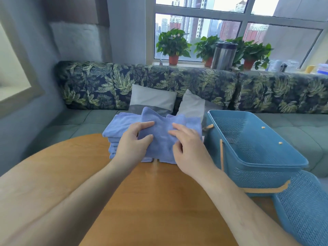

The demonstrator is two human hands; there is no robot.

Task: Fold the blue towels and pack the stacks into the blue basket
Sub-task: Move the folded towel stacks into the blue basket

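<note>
A round wooden table (150,201) fills the lower middle of the frame. On its far edge, at centre, sits a stack of folded blue towels (113,139). Just right of the stack stands a blue basket (266,164), with its lid (305,210) at lower right.

A leaf-print sofa (177,82) holds two grey cushions (152,99). Potted plants (173,44) and a steel canister (224,55) line the windowsill.

Blue basket (255,153) stands open-topped just right of towel stack (113,137).
</note>
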